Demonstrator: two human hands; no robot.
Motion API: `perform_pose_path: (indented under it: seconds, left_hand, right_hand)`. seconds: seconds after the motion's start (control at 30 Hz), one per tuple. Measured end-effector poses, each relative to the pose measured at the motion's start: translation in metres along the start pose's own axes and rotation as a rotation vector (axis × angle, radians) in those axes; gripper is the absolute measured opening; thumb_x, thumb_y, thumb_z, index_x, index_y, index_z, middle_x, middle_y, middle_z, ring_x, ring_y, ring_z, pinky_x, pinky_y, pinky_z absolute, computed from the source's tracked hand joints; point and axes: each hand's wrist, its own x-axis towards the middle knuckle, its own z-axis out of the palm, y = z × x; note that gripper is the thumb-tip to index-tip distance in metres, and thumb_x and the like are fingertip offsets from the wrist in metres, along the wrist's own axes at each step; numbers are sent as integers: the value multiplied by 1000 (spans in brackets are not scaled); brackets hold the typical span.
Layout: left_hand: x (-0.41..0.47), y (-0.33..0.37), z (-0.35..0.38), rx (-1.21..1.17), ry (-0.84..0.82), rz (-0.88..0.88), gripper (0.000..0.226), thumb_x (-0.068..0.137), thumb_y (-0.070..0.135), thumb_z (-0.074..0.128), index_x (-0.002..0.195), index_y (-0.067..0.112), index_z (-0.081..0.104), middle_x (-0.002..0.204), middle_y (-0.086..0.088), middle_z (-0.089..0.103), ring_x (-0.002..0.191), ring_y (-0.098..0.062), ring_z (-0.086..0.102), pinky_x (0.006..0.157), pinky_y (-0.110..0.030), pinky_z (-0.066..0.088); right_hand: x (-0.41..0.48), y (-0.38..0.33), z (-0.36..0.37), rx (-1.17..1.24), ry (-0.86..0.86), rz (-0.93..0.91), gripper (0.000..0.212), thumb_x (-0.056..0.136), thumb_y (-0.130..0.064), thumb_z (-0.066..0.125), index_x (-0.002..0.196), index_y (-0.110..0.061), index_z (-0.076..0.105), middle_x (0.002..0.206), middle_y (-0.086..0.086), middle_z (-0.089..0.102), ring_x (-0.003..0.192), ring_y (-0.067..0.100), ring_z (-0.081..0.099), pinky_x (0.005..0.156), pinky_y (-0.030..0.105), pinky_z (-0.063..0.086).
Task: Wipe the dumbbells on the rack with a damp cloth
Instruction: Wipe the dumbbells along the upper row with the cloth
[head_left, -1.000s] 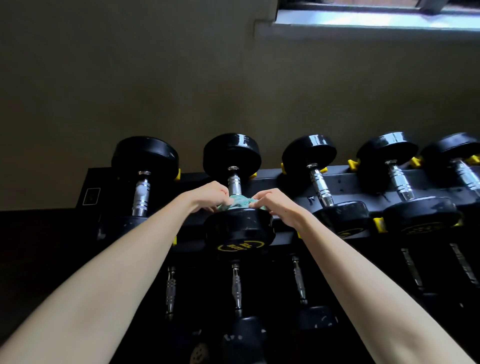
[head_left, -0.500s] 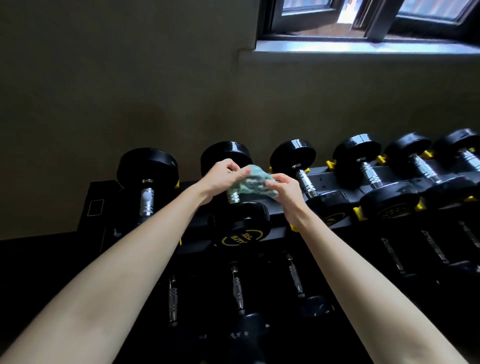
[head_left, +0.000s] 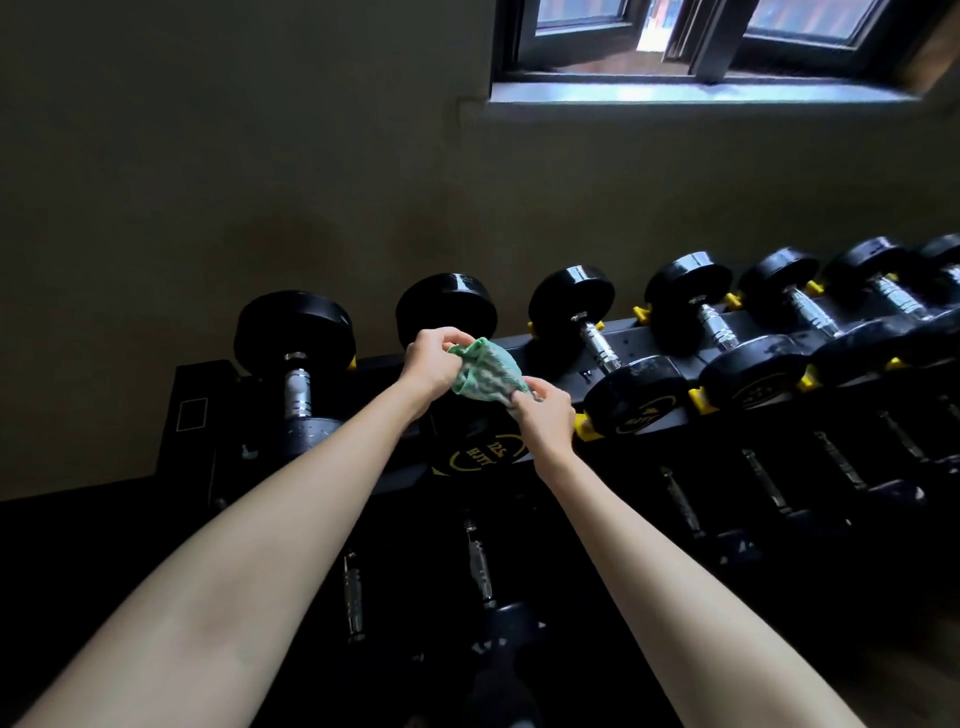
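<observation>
Two hands share the cloth (head_left: 485, 371): my left hand (head_left: 428, 361) pinches its far upper corner with curled fingers, and my right hand (head_left: 543, 415) pinches the near lower edge between thumb and fingertips. The green rag hangs bunched between them, touching no metal. It sits in the air just above the second dumbbell (head_left: 480, 449) from the left on the top row, whose handle is hidden behind my hands. I judge the cloth light, limp and a little clingy from the damp. It will fold wherever I let it, so I would gather it into one palm and wrap it round a handle rather than drag a loose corner. The dumbbells are another matter: heavy and hard, with rounded black ends and shiny ridged handles, best wiped where they lie and not lifted. To the left lies the leftmost dumbbell (head_left: 296, 384); to the right a third dumbbell (head_left: 597, 345) and a fourth dumbbell (head_left: 719, 327), with more beyond, resting in yellow cradles (head_left: 698, 400) on the black rack (head_left: 639, 338). A lower row (head_left: 478, 561) lies in deep shadow nearer me. The ends sit close together, so I expect little room for knuckles between them. Behind stands a dull wall (head_left: 260, 182), with a window (head_left: 675, 47) high on the far right.
</observation>
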Motion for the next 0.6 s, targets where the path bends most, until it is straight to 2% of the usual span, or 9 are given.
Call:
perform_pose_path:
  seconds: [0.1,0.2,0.27,0.3,0.37,0.43,0.5,0.57,0.6]
  left_hand:
    - [-6,-9,-14,-3,119,-45,35,80,-7,46,100,10,70,104,-16,67,101,-27,60,76,-21,43]
    - [-13,-16,-31,5,205,-93,34,80,-6,45,94,10,72,98,-13,69,95,-27,61,70,-21,40]
    - [-17,-21,-44,1,189,-116,36,79,-7,43,87,10,73,88,-10,68,85,-23,58,63,-21,41]
    - [-19,-23,-51,-1,171,-121,36,78,-8,42,86,9,73,81,-8,65,81,-21,56,58,-22,41]
    - [-25,-27,-63,-14,143,-118,34,77,-9,43,83,7,72,69,-2,59,78,-18,52,56,-21,39]
    - [-30,-27,-71,-40,130,-115,32,77,-9,44,78,11,69,67,1,57,76,-18,52,58,-21,40]
    - [-36,-24,-74,-100,104,-121,29,78,-9,46,73,13,64,66,-1,56,67,-16,51,53,-17,42]
    - [-44,-19,-75,-188,47,-142,25,80,-9,49,73,11,63,67,-4,56,61,-13,50,48,-15,42]
    - [-49,-16,-77,-221,17,-155,21,81,-8,51,76,9,64,68,-4,57,62,-13,52,51,-17,43]
  right_hand:
    - [-19,-9,18,-116,-52,-35,22,79,-14,55,92,-15,73,88,10,69,88,24,60,72,30,41]
    - [-38,-13,46,-138,-237,8,17,67,-18,56,70,-6,68,73,14,68,81,32,65,74,36,50]
    - [-51,-10,63,-96,-376,91,17,72,-13,59,56,-9,59,64,7,60,72,25,61,68,31,50]
    - [-57,-8,68,-49,-431,128,21,76,-8,59,56,-13,57,63,4,56,70,21,57,66,28,47]
    - [-64,-8,71,63,-514,213,20,82,-1,54,68,-15,58,67,1,53,70,18,55,61,24,47]
    - [-67,-14,64,123,-555,284,17,85,0,46,81,-12,57,70,1,51,60,12,51,53,21,44]
    - [-69,-18,52,229,-578,364,12,87,-12,43,86,-13,55,71,2,52,54,11,52,55,23,42]
    - [-68,-18,43,271,-681,369,17,89,-29,46,95,-17,56,79,4,57,67,16,56,65,28,44]
    - [-69,-20,39,252,-739,345,23,90,-38,49,99,-20,58,84,3,60,74,18,59,70,30,45]
